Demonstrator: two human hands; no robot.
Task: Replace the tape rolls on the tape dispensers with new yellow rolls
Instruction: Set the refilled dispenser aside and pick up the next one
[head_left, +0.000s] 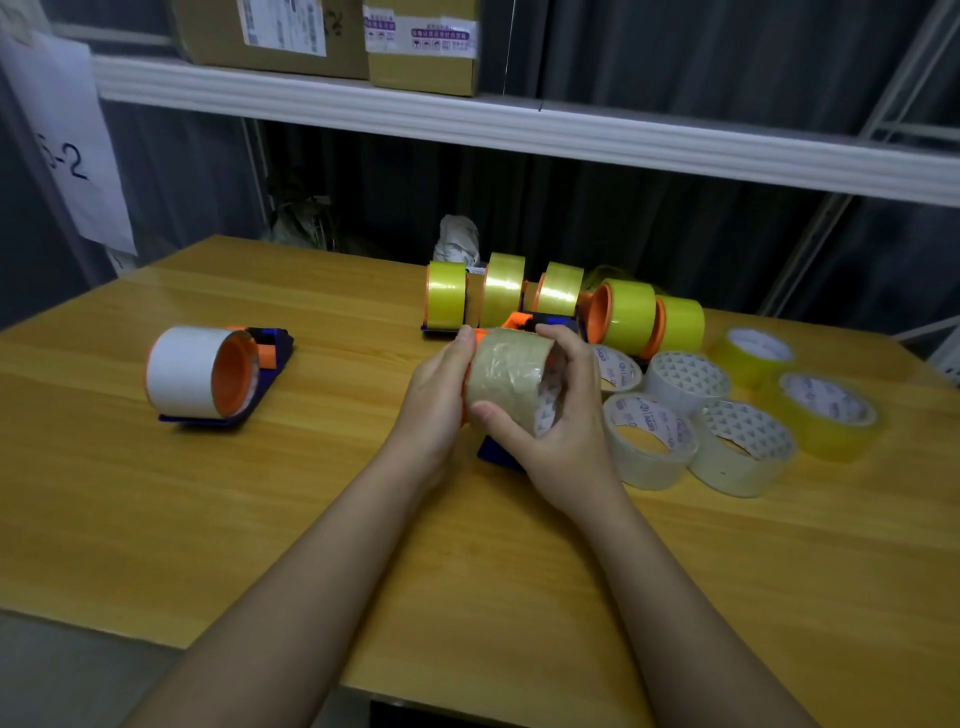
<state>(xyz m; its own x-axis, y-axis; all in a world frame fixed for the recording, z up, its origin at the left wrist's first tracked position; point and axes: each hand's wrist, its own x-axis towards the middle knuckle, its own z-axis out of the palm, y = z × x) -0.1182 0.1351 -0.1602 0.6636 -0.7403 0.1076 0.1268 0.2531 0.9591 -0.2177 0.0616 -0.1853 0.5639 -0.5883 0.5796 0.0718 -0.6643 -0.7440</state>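
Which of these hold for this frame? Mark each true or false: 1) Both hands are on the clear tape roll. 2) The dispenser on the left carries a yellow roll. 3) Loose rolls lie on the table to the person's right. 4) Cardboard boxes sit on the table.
1) True: the left hand and the right hand both grip the clear tape roll.
2) False: the left dispenser carries a white roll.
3) True: loose rolls lie flat on the table.
4) False: the cardboard boxes sit on the shelf above.
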